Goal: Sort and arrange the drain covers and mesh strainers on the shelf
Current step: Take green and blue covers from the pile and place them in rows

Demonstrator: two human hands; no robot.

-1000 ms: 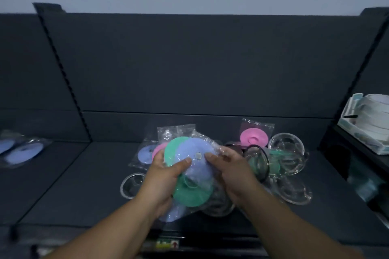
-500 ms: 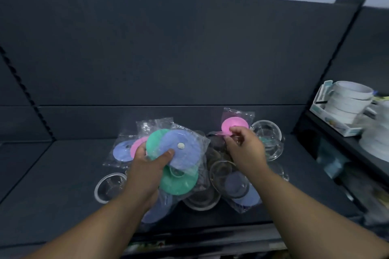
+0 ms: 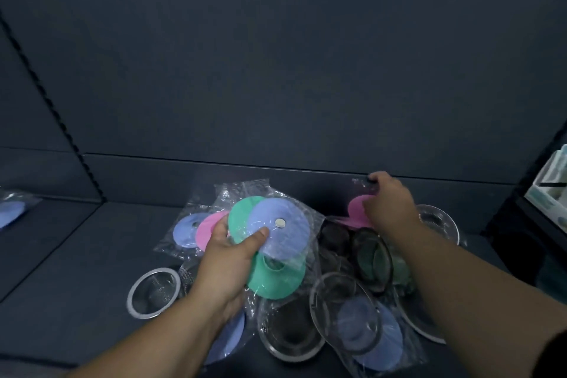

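Three bagged covers fan out of your left hand [image 3: 224, 267], clamped under the thumb. The blue cover [image 3: 282, 233] lies on top, face up toward you. One green cover [image 3: 242, 218] shows at its 9 o'clock and another at its 6. The fan's long axis runs from 11 to 5 o'clock. At its 2 o'clock, your right hand [image 3: 389, 202] curls round the bagged pink cover [image 3: 357, 212], tilted by the back wall. A strainer [image 3: 153, 291] sits mouth up on the shelf [image 3: 76, 270], at 8 o'clock.

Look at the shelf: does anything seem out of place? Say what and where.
Bagged covers and metal strainers lie mixed in one overlapping heap mid-shelf, unsorted; a bagged blue cover lies apart on the next shelf section, far left.
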